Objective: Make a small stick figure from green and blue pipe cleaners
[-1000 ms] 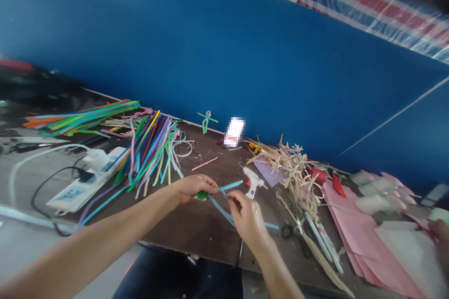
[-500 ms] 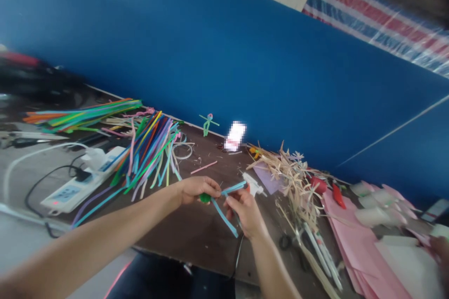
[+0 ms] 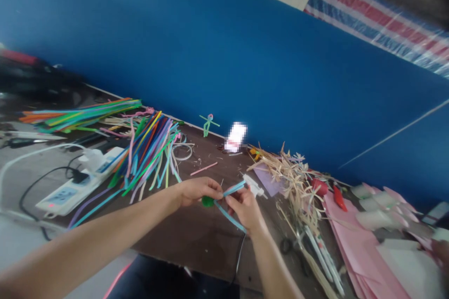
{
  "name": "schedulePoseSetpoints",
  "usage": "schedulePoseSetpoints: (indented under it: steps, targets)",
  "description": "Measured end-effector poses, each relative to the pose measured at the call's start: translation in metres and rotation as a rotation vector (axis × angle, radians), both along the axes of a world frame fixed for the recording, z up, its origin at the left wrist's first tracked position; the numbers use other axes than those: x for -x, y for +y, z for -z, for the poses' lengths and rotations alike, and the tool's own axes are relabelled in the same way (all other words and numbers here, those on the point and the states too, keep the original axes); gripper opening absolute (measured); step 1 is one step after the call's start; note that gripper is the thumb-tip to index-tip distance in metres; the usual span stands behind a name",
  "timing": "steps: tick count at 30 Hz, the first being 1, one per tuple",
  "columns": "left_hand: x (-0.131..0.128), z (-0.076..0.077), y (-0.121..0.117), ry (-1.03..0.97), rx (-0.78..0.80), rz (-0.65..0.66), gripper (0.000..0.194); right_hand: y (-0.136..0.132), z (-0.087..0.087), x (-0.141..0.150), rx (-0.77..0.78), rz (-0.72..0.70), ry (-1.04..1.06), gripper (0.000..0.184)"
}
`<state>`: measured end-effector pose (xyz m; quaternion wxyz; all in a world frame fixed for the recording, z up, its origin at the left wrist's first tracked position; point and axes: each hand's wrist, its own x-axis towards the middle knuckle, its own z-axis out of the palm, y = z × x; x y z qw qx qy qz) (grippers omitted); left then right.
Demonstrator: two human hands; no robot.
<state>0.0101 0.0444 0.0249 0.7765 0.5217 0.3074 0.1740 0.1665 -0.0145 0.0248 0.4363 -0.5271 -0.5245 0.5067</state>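
My left hand (image 3: 199,189) pinches the joint between a small round green piece (image 3: 207,202) and light-blue pipe cleaners (image 3: 228,215). One blue strand bends down and to the right; others run up toward my right hand (image 3: 247,209), whose thumb and fingers are closed on the blue pipe cleaner. Its fingertips are partly hidden. Behind my right hand lies a white glue gun (image 3: 254,186). A small green pipe-cleaner figure (image 3: 206,126) stands against the blue wall.
Bundles of coloured pipe cleaners (image 3: 145,152) lie left, beside a white power strip (image 3: 63,200) with cables. A blurred bright screen (image 3: 235,136) stands at the back. Dried straw flowers (image 3: 294,180), pink sheets (image 3: 351,243) and pale rolls (image 3: 377,219) cover the right side.
The lower blue strand has swung up and to the right, its end now by my right hand. Both hands keep nearly the same place and grip.
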Motion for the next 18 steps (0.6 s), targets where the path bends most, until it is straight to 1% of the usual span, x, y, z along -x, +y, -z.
schedulePoseSetpoints:
  steps: [2, 4, 7, 9, 11, 13, 14, 16, 18]
  targets:
    - [-0.001, -0.002, -0.001, 0.020, -0.056, -0.032, 0.021, 0.001, 0.001, 0.001, -0.017, 0.005, -0.054, 0.010]
    - [-0.001, -0.002, -0.001, 0.039, -0.083, -0.052, 0.022, 0.001, 0.002, -0.001, -0.050, -0.024, -0.083, 0.009]
    - [0.001, -0.004, 0.000, 0.069, -0.115, -0.026, 0.020, 0.000, 0.001, -0.008, -0.051, -0.127, -0.125, 0.009]
    - [0.002, -0.005, 0.001, 0.087, -0.141, 0.035, 0.019, 0.002, -0.003, -0.015, -0.006, -0.254, -0.179, 0.009]
    - [0.004, -0.007, 0.004, 0.108, -0.183, 0.127, 0.018, 0.005, -0.007, -0.023, 0.061, -0.429, -0.249, 0.009]
    - [0.004, -0.008, 0.006, 0.140, -0.262, 0.236, 0.017, 0.012, -0.011, -0.028, 0.111, -0.622, -0.347, 0.013]
    - [0.003, -0.008, 0.006, 0.159, -0.314, 0.282, 0.017, 0.016, -0.013, -0.029, 0.107, -0.679, -0.406, 0.015]
    - [0.002, -0.008, 0.007, 0.212, -0.431, 0.342, 0.018, 0.023, -0.016, -0.030, 0.038, -0.731, -0.531, 0.015]
    - [0.001, -0.009, 0.006, 0.305, -0.573, 0.354, 0.020, 0.026, -0.020, -0.028, -0.027, -0.721, -0.664, 0.014]
